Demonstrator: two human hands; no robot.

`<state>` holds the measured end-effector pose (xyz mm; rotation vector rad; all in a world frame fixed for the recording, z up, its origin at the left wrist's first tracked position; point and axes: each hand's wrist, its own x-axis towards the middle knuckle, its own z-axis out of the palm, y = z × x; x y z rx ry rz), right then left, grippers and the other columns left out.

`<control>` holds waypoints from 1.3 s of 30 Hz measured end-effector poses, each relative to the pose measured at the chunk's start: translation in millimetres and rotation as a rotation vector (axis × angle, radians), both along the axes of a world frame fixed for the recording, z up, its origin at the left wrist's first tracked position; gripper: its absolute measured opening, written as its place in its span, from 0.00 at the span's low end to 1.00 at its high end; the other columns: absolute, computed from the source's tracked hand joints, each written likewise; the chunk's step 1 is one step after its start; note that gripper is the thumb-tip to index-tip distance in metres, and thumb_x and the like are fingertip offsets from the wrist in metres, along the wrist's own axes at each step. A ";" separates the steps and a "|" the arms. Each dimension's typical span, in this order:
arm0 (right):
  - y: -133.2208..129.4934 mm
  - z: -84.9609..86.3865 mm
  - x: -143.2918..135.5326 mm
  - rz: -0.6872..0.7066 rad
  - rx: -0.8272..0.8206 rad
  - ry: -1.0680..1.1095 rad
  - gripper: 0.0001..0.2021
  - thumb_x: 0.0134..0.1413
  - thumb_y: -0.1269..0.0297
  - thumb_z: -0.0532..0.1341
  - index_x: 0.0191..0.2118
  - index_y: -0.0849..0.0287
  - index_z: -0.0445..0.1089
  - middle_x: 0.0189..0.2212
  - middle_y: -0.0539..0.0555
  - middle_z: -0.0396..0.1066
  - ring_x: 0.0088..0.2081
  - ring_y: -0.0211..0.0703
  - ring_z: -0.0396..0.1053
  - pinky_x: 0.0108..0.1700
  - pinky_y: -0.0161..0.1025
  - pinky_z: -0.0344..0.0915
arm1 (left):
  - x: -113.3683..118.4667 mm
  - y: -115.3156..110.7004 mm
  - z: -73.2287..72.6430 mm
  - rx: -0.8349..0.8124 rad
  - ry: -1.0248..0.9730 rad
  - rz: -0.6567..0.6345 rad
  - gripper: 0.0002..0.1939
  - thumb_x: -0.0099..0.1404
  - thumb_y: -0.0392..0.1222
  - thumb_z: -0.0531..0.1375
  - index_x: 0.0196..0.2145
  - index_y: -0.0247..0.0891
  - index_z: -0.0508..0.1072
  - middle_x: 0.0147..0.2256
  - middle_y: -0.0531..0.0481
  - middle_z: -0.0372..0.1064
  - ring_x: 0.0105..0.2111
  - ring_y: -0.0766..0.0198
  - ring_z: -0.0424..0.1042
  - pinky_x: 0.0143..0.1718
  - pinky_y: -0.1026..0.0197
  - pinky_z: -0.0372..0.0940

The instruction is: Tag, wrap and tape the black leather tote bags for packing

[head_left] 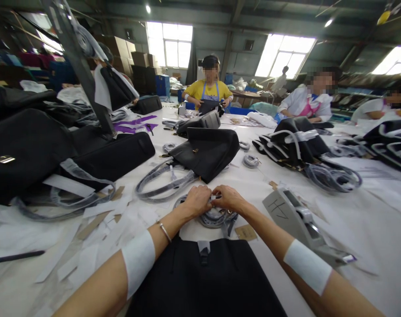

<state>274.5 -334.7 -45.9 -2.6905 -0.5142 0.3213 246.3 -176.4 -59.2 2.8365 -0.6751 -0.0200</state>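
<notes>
My left hand [199,199] and my right hand [227,198] meet over a coiled bag strap [214,219] wrapped in clear plastic. Both hands have their fingers bent and closed at the coil's far side; what exactly lies between the fingertips is too small to make out. In front of me lies a black handbag [207,281] with a small tab wrapped in pale film at its top edge. Just beyond my hands another black bag [207,152] rests on its side, its plastic-wrapped handle [165,182] looping out to the left.
A grey tape dispenser [296,224] stands right of my right forearm. Paper scraps [97,233] and a black pen-like stick [21,256] litter the left. Black bags [25,154] crowd the left side, with more bags [296,141] at right. A slanted metal post [84,70] rises at left. Co-workers [209,90] sit opposite.
</notes>
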 end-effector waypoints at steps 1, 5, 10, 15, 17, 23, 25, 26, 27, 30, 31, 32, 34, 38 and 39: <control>-2.3 -3.0 -0.2 0.000 0.021 0.007 0.16 0.46 0.62 0.69 0.44 0.56 0.77 0.42 0.55 0.75 0.45 0.50 0.71 0.46 0.38 0.63 | 1.2 -0.8 1.8 0.010 -0.003 -0.013 0.15 0.61 0.41 0.59 0.44 0.31 0.73 0.41 0.37 0.73 0.44 0.46 0.72 0.47 0.48 0.66; -10.9 -8.0 0.6 -0.005 0.138 0.057 0.13 0.46 0.64 0.68 0.42 0.56 0.78 0.39 0.53 0.77 0.44 0.50 0.72 0.44 0.37 0.64 | 1.8 -1.2 8.8 0.049 -0.019 -0.034 0.14 0.60 0.40 0.59 0.43 0.31 0.72 0.37 0.38 0.74 0.41 0.46 0.74 0.43 0.50 0.67; -18.7 4.8 -2.9 0.043 0.330 0.194 0.12 0.52 0.64 0.65 0.43 0.57 0.78 0.31 0.48 0.76 0.34 0.42 0.73 0.34 0.31 0.65 | -8.7 2.3 21.2 0.058 -0.061 -0.001 0.14 0.62 0.40 0.58 0.46 0.35 0.68 0.38 0.42 0.74 0.40 0.49 0.75 0.39 0.55 0.67; -17.0 30.4 -24.8 0.062 0.502 0.015 0.08 0.49 0.67 0.66 0.38 0.56 0.78 0.28 0.47 0.75 0.31 0.42 0.73 0.34 0.32 0.65 | -32.9 4.2 63.4 0.010 -0.059 0.050 0.11 0.63 0.35 0.55 0.44 0.37 0.64 0.41 0.45 0.71 0.42 0.53 0.73 0.40 0.57 0.65; -14.3 40.7 -40.2 0.145 0.497 -0.175 0.09 0.49 0.71 0.65 0.37 0.54 0.78 0.32 0.48 0.76 0.35 0.43 0.73 0.40 0.35 0.66 | -41.8 9.7 87.4 -0.066 0.059 0.042 0.14 0.61 0.38 0.59 0.44 0.38 0.63 0.42 0.46 0.70 0.42 0.54 0.73 0.40 0.59 0.64; -9.5 62.4 -88.5 0.342 0.467 -0.454 0.16 0.48 0.79 0.62 0.42 0.57 0.75 0.38 0.53 0.75 0.40 0.46 0.73 0.44 0.38 0.67 | -59.3 34.3 134.0 -0.270 0.548 -0.138 0.20 0.62 0.49 0.61 0.48 0.39 0.65 0.42 0.48 0.72 0.41 0.58 0.71 0.40 0.62 0.62; -10.0 69.5 -100.8 0.374 0.463 -0.493 0.15 0.49 0.78 0.62 0.43 0.58 0.74 0.38 0.54 0.75 0.40 0.47 0.73 0.44 0.39 0.67 | -67.4 38.9 135.0 -0.410 0.647 -0.184 0.19 0.62 0.46 0.62 0.48 0.37 0.66 0.40 0.49 0.72 0.40 0.61 0.71 0.37 0.64 0.62; -10.3 73.9 -106.2 0.383 0.468 -0.500 0.15 0.50 0.77 0.62 0.44 0.57 0.74 0.39 0.54 0.75 0.41 0.47 0.73 0.44 0.39 0.67 | -72.1 40.4 133.4 -0.496 0.678 -0.192 0.19 0.61 0.45 0.62 0.47 0.37 0.66 0.39 0.49 0.71 0.38 0.61 0.70 0.35 0.65 0.62; -10.4 78.9 -111.2 0.387 0.476 -0.497 0.15 0.51 0.76 0.62 0.45 0.57 0.74 0.39 0.54 0.75 0.41 0.47 0.73 0.44 0.39 0.67 | -77.2 41.7 131.0 -0.580 0.696 -0.189 0.19 0.61 0.46 0.63 0.47 0.36 0.66 0.38 0.49 0.71 0.36 0.62 0.70 0.34 0.65 0.62; -10.0 97.4 -124.6 0.370 0.499 -0.449 0.16 0.50 0.75 0.62 0.45 0.56 0.73 0.41 0.53 0.75 0.42 0.46 0.73 0.45 0.38 0.67 | -92.7 44.1 121.6 -0.793 0.700 -0.159 0.23 0.58 0.48 0.66 0.46 0.35 0.66 0.34 0.50 0.70 0.32 0.65 0.69 0.31 0.66 0.61; -9.7 104.1 -128.5 0.361 0.498 -0.416 0.15 0.49 0.74 0.63 0.44 0.56 0.74 0.40 0.53 0.75 0.42 0.46 0.73 0.45 0.38 0.67 | -97.9 44.6 118.5 -0.855 0.692 -0.150 0.24 0.57 0.48 0.67 0.46 0.35 0.65 0.34 0.50 0.70 0.31 0.65 0.69 0.31 0.66 0.61; -9.5 110.4 -131.9 0.352 0.492 -0.366 0.14 0.48 0.73 0.64 0.43 0.56 0.75 0.39 0.52 0.76 0.40 0.46 0.73 0.44 0.37 0.67 | -103.1 44.7 115.8 -0.911 0.686 -0.147 0.25 0.56 0.48 0.68 0.45 0.35 0.65 0.34 0.49 0.70 0.31 0.65 0.70 0.32 0.65 0.62; -9.5 120.8 -137.6 0.343 0.474 -0.210 0.12 0.48 0.70 0.66 0.42 0.55 0.76 0.35 0.49 0.76 0.36 0.44 0.73 0.40 0.36 0.67 | -113.7 44.1 111.6 -0.994 0.686 -0.153 0.26 0.55 0.49 0.68 0.45 0.35 0.65 0.34 0.48 0.71 0.32 0.64 0.71 0.32 0.65 0.62; -8.9 128.0 -144.9 0.339 0.459 0.053 0.12 0.51 0.59 0.66 0.42 0.56 0.77 0.30 0.48 0.76 0.31 0.43 0.72 0.33 0.34 0.65 | -134.4 42.3 107.3 -0.996 0.624 -0.117 0.23 0.56 0.49 0.67 0.43 0.35 0.66 0.31 0.51 0.71 0.30 0.65 0.70 0.31 0.66 0.60; -8.0 127.3 -146.4 0.337 0.457 0.064 0.13 0.52 0.57 0.66 0.42 0.56 0.78 0.30 0.49 0.76 0.31 0.44 0.72 0.33 0.34 0.65 | -139.1 42.5 106.8 -0.989 0.595 -0.098 0.22 0.55 0.47 0.68 0.43 0.35 0.66 0.31 0.51 0.70 0.31 0.66 0.69 0.31 0.66 0.60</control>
